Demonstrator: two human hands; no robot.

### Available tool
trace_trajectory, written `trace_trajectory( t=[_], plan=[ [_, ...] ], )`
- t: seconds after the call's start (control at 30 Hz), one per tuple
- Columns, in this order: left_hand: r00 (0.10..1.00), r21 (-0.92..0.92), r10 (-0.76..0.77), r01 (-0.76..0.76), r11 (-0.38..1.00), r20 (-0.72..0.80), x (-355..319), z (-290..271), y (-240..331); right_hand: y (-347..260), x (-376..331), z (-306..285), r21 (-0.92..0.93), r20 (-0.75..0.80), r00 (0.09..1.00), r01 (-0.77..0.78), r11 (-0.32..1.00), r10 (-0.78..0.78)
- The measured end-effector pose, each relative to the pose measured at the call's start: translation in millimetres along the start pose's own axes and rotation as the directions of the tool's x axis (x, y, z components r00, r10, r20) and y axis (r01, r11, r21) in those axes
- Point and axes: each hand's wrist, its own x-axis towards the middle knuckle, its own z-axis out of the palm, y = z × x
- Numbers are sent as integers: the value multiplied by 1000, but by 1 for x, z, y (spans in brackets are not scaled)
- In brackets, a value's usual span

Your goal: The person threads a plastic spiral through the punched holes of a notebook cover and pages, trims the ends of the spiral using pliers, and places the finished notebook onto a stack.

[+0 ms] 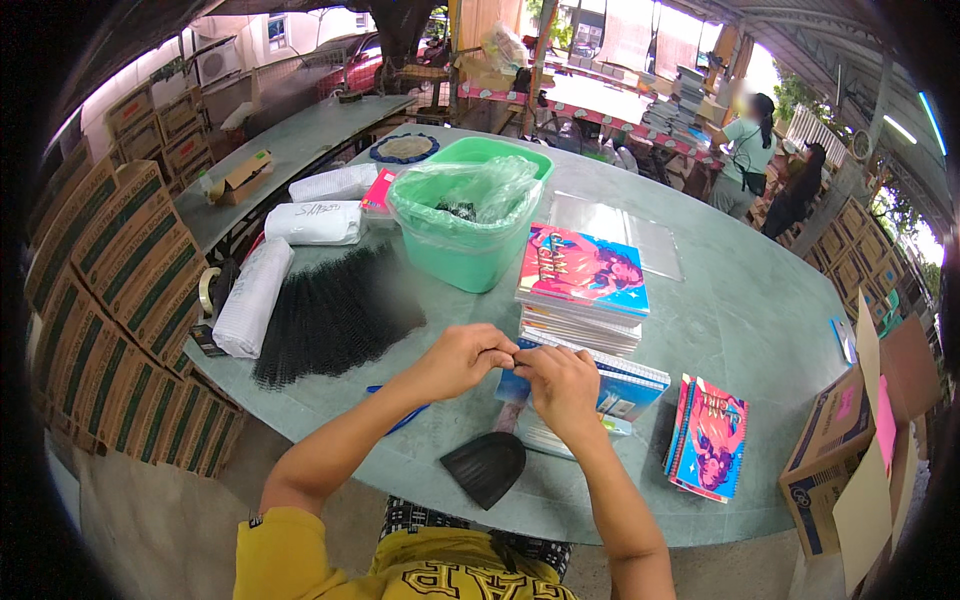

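A blue-covered spiral notebook (632, 376) stands tilted, its coiled edge upward, over a low pile of books in front of me. At the left end of its coil, my left hand (468, 352) is closed in a pinch; what lies between its fingertips is too small to make out. My right hand (560, 385) grips the same end of the notebook, fingertips almost meeting the left ones. Just behind rises a stack of pink and blue notebooks (583, 270). Below my hands lie a black scoop-shaped piece (484, 468) and a blue-handled tool (405, 417), partly hidden by my left forearm.
Black plastic coils (340, 315) spread left, beside white wrapped rolls (255, 297). A green bin (470, 235) with a plastic liner stands behind. More notebooks (706, 437) lie right, near an open carton (830, 460). Stacked cartons (130, 320) stand left; people (745, 150) are far right.
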Motion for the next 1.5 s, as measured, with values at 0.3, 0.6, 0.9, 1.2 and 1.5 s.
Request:
trace_trajectory(
  t=[0.3,0.6,0.9,1.2,1.5],
  plan=[
    [973,-178,-209,223,958,93,-17,-24,-8,0,-3,-15,-138,210,973,-72,988,100],
    [946,532,301,-194,824,-121,-13,2,25,4,-7,-13,-71,159,971,-169,983,178],
    [934,154,-152,106,982,324,-87,54,26,11,-36,-62,-245,20,968,-240,939,252],
    [916,379,273,-150,913,-295,-18,24,57,31,-57,-66,-167,-71,980,-194,967,184],
    [927,298,223,-130,946,-303,-11,35,60,28,-64,-60,-133,-84,975,-216,967,206]
  ],
)
